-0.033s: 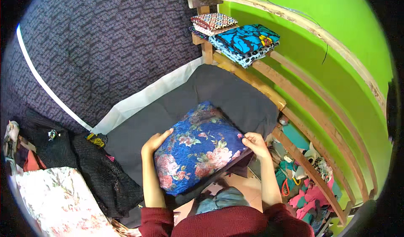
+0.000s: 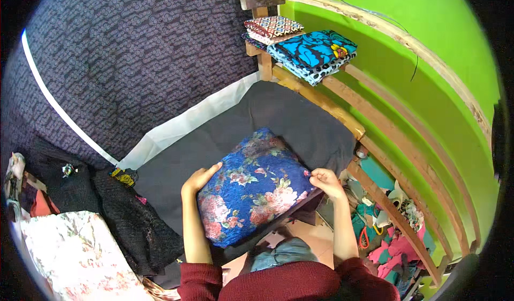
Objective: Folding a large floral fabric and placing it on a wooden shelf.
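Note:
A folded blue floral cloth (image 2: 257, 188) with pink and cream roses lies on the dark grey covered table (image 2: 187, 167), its near edge close to the table's front. My left hand (image 2: 201, 179) grips the cloth's left edge, thumb on top and the other fingers mostly hidden. At the right corner of the cloth, my right hand (image 2: 325, 182) pinches the edge between thumb and fingers. The fabric is spread flat between both hands, with a slightly crinkled surface.
Folded patterned fabrics (image 2: 310, 52) are stacked on a wooden slatted rack (image 2: 342, 130) along the green wall. To the left lie a black knitted cloth (image 2: 128, 221) and a white floral cloth (image 2: 80, 253). Scraps and orange-handled scissors (image 2: 364, 238) sit below the rack.

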`<state>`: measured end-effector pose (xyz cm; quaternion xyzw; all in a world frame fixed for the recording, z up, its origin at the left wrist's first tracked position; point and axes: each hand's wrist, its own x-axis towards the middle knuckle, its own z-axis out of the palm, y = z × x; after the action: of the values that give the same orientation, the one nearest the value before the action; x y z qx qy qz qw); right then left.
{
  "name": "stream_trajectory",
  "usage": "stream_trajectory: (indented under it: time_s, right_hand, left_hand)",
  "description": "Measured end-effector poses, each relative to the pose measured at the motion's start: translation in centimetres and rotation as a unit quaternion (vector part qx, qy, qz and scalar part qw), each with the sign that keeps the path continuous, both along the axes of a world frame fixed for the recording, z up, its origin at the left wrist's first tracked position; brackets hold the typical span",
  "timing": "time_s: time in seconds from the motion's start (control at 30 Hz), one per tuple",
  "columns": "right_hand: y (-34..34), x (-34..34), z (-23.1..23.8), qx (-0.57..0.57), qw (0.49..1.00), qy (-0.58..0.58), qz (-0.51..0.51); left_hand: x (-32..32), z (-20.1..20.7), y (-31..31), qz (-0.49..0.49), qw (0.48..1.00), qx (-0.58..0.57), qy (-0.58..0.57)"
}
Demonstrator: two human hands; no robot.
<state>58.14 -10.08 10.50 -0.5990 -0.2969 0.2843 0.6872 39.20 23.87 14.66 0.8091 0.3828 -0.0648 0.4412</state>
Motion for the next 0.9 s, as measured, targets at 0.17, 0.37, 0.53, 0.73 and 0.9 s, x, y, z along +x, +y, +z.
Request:
stream_trajectory:
  time_s: [0.17,0.37,0.53,0.73,0.9]
  right_hand:
    - [-2.1,2.5,2.4,-0.184,0.962,-0.198,-0.031]
    - [6.8,-8.8,9.7,-0.240,0.798,-0.533,-0.148]
    - [8.8,-18.1,6.8,-0.154,0.749,-0.630,0.134]
    - [10.5,-14.1,9.1,0.026,0.731,-0.650,0.205]
    - [10.9,-2.1,9.9,-0.251,0.787,-0.559,0.071]
  left_hand:
    - [0.2,0.8,-0.5,0.007,1.000,-0.002,0.008]
    - [0.0,0.7,-0.1,-0.012,0.996,0.076,0.041]
    - [0.4,0.6,-0.3,-0.040,0.995,0.084,0.045]
    - [-0.8,1.4,-1.0,-0.010,0.992,0.124,0.032]
    - [-0.7,1.9,-1.5,-0.009,0.991,0.130,0.025]
